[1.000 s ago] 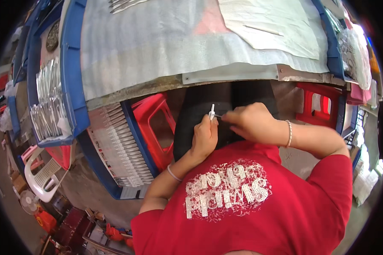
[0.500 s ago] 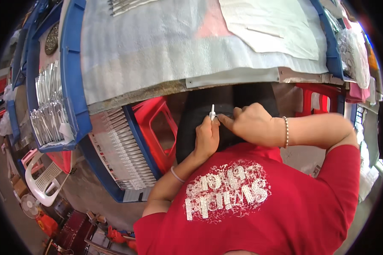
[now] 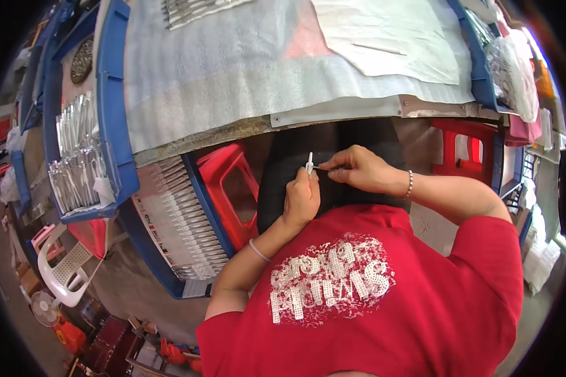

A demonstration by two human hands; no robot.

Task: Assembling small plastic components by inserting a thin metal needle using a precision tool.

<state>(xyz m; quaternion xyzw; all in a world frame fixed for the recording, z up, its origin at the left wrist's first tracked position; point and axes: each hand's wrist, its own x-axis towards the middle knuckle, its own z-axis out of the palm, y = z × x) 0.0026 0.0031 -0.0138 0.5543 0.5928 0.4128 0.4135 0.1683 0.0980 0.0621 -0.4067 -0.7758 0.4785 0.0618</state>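
Over my lap, my left hand (image 3: 302, 200) is closed around the lower end of a small white pointed piece (image 3: 309, 161). Its narrow tip stands up above the thumb and fingers. Just to the right, my right hand (image 3: 366, 171) is pinched, with its fingertips close to the side of the white piece. A thin, small thing seems to run between the fingertips and the piece; what it is I cannot make out. Both hands are below the near edge of the worktable (image 3: 201, 133).
White foam sheeting (image 3: 233, 75) and a white cloth (image 3: 396, 60) cover the worktable. At left, a blue tray (image 3: 116, 125) holds shiny metal pieces (image 3: 75, 151); a lower tray holds rows of slender pieces (image 3: 195, 220). Red stools (image 3: 233, 188) stand under the table.
My right hand has shifted slightly up and left, its fingers going from pressed at the white piece to a pinch beside it. My left hand still holds the piece.
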